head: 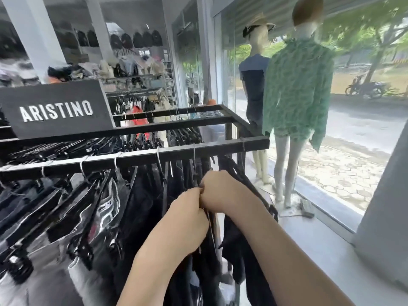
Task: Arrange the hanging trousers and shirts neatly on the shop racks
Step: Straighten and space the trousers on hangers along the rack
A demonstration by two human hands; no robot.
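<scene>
Trousers [143, 195], dark denim, bunched on rack [198, 149]

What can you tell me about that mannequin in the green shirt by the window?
The mannequin stands upright by the shop window, somewhat blurred. Its body looks pale and smooth, the head brownish on top. It wears a loose, long-sleeved green patterned shirt; the legs are bare. A second mannequin in dark blue stands close beside it.

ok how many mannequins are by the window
2: the blue mannequin on the left, wearing a hat, and the green mannequin just right of it, both at the window. More may stand out of view.
</scene>
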